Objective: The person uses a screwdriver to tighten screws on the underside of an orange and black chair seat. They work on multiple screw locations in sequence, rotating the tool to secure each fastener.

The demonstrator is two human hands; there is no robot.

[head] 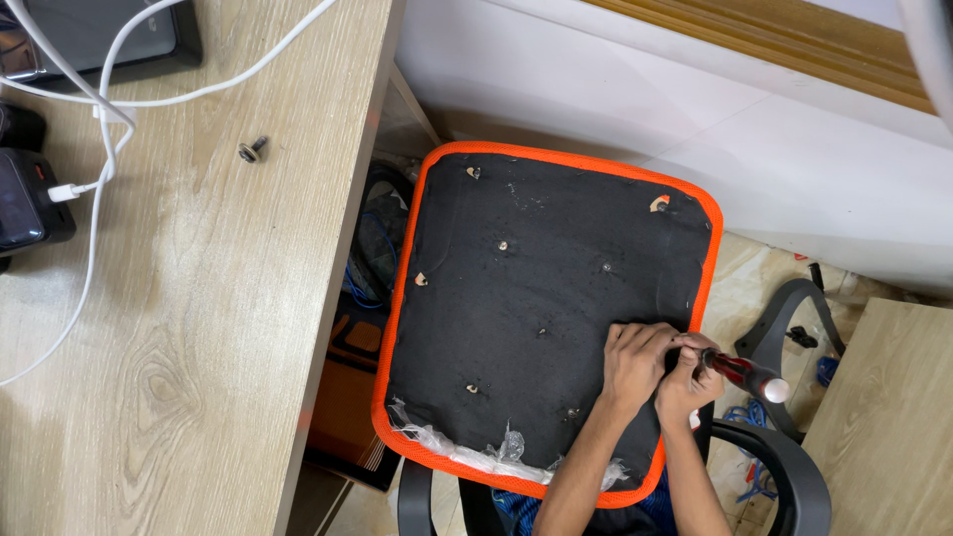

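An upturned chair seat [526,298], black underneath with an orange edge, lies in the middle with several small holes in it. My right hand [690,385] grips a screwdriver [747,375] with a red and black handle, its tip pointing at the seat's right side. My left hand [633,359] rests on the seat beside the tip, fingers bunched around it. Whether a screw sits under the fingers is hidden.
A wooden desk [189,328] fills the left, with a loose screw [251,150], white cables [99,149] and dark devices [30,203]. A black armrest [784,467] and chair parts lie on the floor at right. A second wooden surface [893,427] is at far right.
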